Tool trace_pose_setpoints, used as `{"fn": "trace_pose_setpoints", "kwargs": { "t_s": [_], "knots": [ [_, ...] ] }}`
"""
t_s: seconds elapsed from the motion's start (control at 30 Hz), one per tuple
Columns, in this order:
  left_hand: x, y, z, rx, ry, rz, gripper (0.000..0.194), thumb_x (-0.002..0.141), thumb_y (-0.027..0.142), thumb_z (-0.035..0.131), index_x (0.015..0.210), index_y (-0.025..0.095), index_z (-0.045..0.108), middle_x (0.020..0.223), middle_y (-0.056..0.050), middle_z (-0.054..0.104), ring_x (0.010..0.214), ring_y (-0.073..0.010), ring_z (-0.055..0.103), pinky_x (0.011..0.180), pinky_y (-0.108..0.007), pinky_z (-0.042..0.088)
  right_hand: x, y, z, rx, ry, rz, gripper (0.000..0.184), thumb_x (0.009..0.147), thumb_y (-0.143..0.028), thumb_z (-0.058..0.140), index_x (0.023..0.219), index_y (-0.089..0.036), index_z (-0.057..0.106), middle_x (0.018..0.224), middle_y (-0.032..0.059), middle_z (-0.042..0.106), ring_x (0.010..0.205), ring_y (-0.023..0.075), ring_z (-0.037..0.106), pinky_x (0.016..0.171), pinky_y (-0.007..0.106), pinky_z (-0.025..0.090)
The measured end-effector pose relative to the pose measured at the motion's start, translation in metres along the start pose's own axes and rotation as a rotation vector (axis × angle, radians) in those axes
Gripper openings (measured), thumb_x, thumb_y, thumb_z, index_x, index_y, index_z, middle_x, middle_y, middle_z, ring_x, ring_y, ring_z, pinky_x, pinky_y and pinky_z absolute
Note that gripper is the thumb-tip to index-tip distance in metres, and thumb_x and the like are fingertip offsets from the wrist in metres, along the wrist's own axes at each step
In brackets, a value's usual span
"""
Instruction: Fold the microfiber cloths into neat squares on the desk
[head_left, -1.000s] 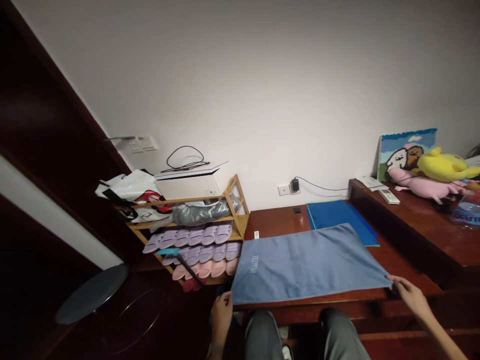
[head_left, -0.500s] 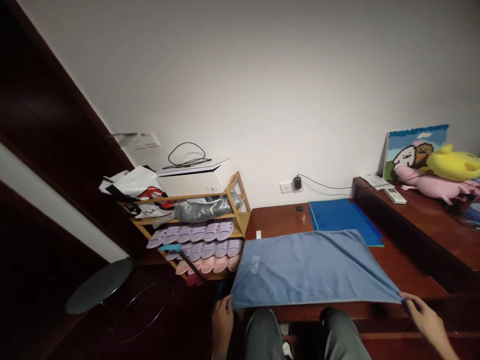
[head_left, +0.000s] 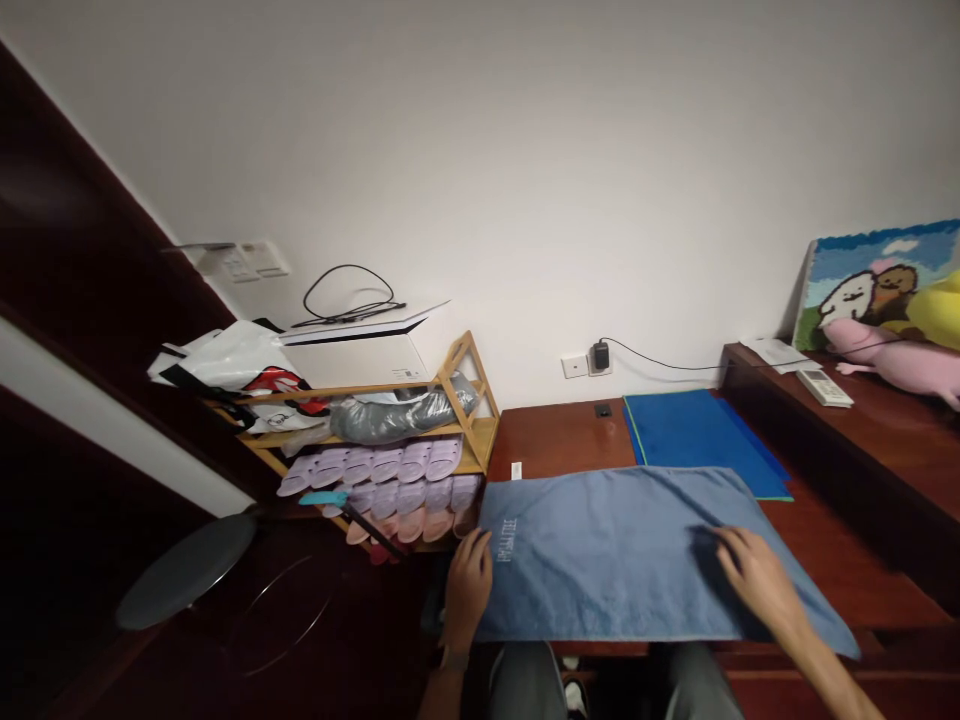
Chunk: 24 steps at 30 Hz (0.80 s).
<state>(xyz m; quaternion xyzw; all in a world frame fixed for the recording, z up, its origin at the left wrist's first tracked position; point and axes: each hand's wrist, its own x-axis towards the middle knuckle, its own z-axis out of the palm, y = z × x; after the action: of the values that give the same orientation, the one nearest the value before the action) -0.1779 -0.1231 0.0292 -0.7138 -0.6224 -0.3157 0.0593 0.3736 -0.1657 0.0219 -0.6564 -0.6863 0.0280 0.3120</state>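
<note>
A grey-blue towel (head_left: 600,560) with pale lettering near its left end lies spread over the reddish-brown wooden desk (head_left: 555,437), with a few wrinkles. My left hand (head_left: 470,580) is at the towel's left edge, fingers loosely bent and holding nothing that shows. Over the right half of the towel hovers my right hand (head_left: 757,575), its fingers apart and a shadow beneath them. Behind the towel, bright blue cloths (head_left: 697,440) with green edging lie flat, partly covered by its far edge.
To the left stands a wooden rack (head_left: 480,445) with several slippers (head_left: 390,460) and a white box (head_left: 360,360) on top. A round stool (head_left: 187,570) stands lower left. The raised ledge at right bears a remote control (head_left: 823,387) and a pink plush toy (head_left: 892,360).
Both hands have let go of the towel's near corners. My right hand moved left over the cloth, my left hand slightly up. The towel now lies flatter, and the view has shifted a little.
</note>
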Motion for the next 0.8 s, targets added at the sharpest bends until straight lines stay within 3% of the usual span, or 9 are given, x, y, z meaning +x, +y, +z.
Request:
{"fn": "trace_pose_setpoints", "kwargs": {
  "t_s": [0.1,0.2,0.27,0.37,0.43,0.53,0.63,0.8],
  "knots": [
    [0.051,0.013,0.033,0.06,-0.118,0.108,0.046,0.104,0.027,0.036,0.139,0.022,0.066,0.146,-0.011,0.065,0.138,-0.0266,0.058,0.117,-0.048,0.048,0.062,-0.092,0.052,0.093,-0.184,-0.175,0.05,0.102,-0.037,0.034,0.134,-0.021,0.069,0.135,0.0136,0.071,0.124,0.028,0.066,0.111,0.046,0.05],
    [0.087,0.01,0.062,0.148,-0.21,0.14,0.05,0.106,0.031,0.037,0.152,0.021,0.055,0.159,-0.012,0.054,0.147,-0.0285,0.049,0.121,-0.05,0.043,0.106,-0.171,0.106,0.098,-0.36,-0.288,0.054,0.103,-0.034,0.034,0.148,-0.02,0.06,0.153,0.0115,0.06,0.14,0.0282,0.055,0.119,0.048,0.042],
    [0.1,0.0,0.077,0.197,-0.267,0.147,0.051,0.106,0.036,0.04,0.154,0.022,0.053,0.161,-0.012,0.051,0.15,-0.0307,0.046,0.121,-0.053,0.041,0.123,-0.205,0.138,0.067,-0.424,-0.314,0.055,0.105,-0.036,0.034,0.154,-0.022,0.054,0.162,0.0086,0.05,0.15,0.0296,0.044,0.125,0.052,0.034],
    [0.103,-0.015,0.091,0.239,-0.32,0.139,0.053,0.106,0.044,0.044,0.156,0.026,0.051,0.161,-0.011,0.051,0.15,-0.0317,0.046,0.121,-0.055,0.039,0.133,-0.223,0.172,0.012,-0.472,-0.297,0.056,0.106,-0.042,0.035,0.158,-0.026,0.048,0.167,0.0051,0.041,0.157,0.0307,0.032,0.128,0.056,0.025],
    [0.1,-0.021,0.095,0.252,-0.313,0.136,0.054,0.106,0.047,0.044,0.157,0.028,0.048,0.162,-0.011,0.05,0.151,-0.0311,0.045,0.123,-0.056,0.037,0.132,-0.215,0.184,-0.013,-0.48,-0.285,0.057,0.106,-0.046,0.035,0.16,-0.029,0.044,0.168,0.0036,0.038,0.158,0.0295,0.03,0.129,0.055,0.023],
    [0.099,-0.025,0.097,0.255,-0.285,0.132,0.055,0.107,0.048,0.043,0.158,0.031,0.046,0.164,-0.011,0.047,0.152,-0.0301,0.043,0.123,-0.055,0.036,0.129,-0.177,0.185,-0.062,-0.441,-0.253,0.057,0.106,-0.049,0.036,0.161,-0.033,0.042,0.169,0.0013,0.037,0.158,0.028,0.029,0.129,0.053,0.02],
    [0.101,-0.026,0.098,0.245,-0.289,0.128,0.055,0.107,0.048,0.043,0.159,0.032,0.044,0.165,-0.01,0.045,0.152,-0.0295,0.042,0.124,-0.054,0.035,0.131,-0.118,0.165,-0.171,-0.394,-0.158,0.059,0.106,-0.05,0.034,0.161,-0.031,0.041,0.169,0.0034,0.037,0.158,0.029,0.029,0.128,0.054,0.02],
    [0.107,-0.03,0.101,0.24,-0.318,0.118,0.055,0.107,0.048,0.044,0.16,0.034,0.043,0.167,-0.008,0.043,0.153,-0.0292,0.041,0.125,-0.053,0.034,0.131,-0.008,0.114,-0.343,-0.338,-0.066,0.062,0.105,-0.047,0.028,0.162,-0.028,0.041,0.168,0.0029,0.039,0.158,0.0272,0.029,0.129,0.052,0.02]
  ]
}}
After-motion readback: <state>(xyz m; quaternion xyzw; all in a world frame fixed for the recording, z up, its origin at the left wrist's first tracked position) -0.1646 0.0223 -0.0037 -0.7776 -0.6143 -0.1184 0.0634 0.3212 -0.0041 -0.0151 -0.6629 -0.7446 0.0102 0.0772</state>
